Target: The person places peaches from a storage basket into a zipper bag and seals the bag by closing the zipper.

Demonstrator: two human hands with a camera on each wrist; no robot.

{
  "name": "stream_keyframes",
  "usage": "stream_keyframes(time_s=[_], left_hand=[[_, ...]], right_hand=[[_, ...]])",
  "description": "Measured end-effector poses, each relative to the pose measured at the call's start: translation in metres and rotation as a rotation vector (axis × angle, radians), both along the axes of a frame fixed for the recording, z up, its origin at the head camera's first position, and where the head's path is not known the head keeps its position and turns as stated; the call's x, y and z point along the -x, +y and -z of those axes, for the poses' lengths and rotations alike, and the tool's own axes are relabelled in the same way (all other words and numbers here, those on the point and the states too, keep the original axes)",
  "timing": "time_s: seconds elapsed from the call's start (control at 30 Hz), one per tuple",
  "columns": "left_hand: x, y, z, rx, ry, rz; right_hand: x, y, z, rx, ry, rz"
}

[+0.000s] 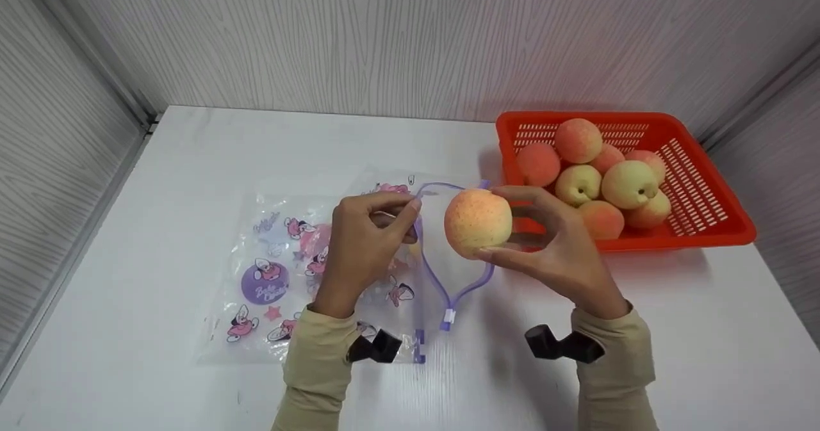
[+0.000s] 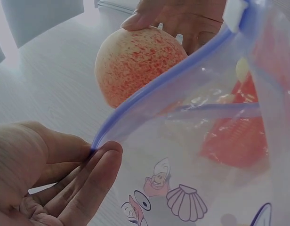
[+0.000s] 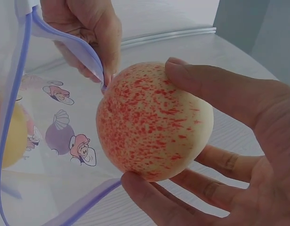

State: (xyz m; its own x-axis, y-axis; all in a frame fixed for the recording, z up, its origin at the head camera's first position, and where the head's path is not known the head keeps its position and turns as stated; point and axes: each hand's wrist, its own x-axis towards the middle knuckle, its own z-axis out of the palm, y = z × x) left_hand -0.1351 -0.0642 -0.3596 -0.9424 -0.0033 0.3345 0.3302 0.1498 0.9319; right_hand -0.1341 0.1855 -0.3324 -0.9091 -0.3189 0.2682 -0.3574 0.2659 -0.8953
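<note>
Peach (image 1: 477, 223) gripped between thumb and fingers of your right hand (image 1: 557, 252), near the open mouth of a clear plastic bag (image 2: 173, 141) printed with cartoons | your left hand (image 1: 365, 245) pinching that bag's purple edge | red basket (image 1: 705, 234) beyond your right hand on the white table (image 1: 160, 168), more peaches (image 1: 578, 141) heaped inside

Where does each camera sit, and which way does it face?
Head: on the head, facing forward and down at the peach and basket; left grip, right grip and sleeves show.
Left wrist: on that wrist, facing the left grip pinching the bag; part of right grip shows beyond.
Right wrist: on that wrist, facing the peach in the right grip; part of left grip shows beyond.
Both wrist views share peach and bag.
</note>
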Motion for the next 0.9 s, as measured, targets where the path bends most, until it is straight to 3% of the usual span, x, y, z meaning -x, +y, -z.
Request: stream_keyframes(time_s=[0.17,0.3,0.37,0.47,0.57,0.67,0.77,0.9], left_hand=[[0.001,0.000,-0.002,0.004,0.024,-0.016],[0.002,0.002,-0.002,0.035,0.056,-0.015],[0.002,0.003,-0.002,0.058,0.067,-0.008],[0.001,0.003,-0.002,0.070,0.076,-0.013],[0.001,0.003,-0.001,0.064,0.081,-0.027],[0.001,0.003,0.000,0.044,0.083,-0.026],[0.001,0.002,0.001,0.020,0.079,-0.019],[0.001,0.002,0.000,-0.004,0.072,-0.018]], right_hand=[[0.002,0.000,-0.001,0.000,-0.009,-0.017],[0.003,0.004,-0.002,0.025,0.025,0.060],[0.004,0.006,-0.001,-0.058,0.050,0.119],[0.006,0.008,0.003,-0.288,0.055,0.178],[0.008,0.007,0.008,-0.513,0.005,0.126],[0.009,0.005,0.015,-0.642,-0.089,0.015],[0.012,0.001,0.022,-0.717,-0.195,-0.067],[0.017,0.000,0.031,-0.730,-0.274,-0.103]])
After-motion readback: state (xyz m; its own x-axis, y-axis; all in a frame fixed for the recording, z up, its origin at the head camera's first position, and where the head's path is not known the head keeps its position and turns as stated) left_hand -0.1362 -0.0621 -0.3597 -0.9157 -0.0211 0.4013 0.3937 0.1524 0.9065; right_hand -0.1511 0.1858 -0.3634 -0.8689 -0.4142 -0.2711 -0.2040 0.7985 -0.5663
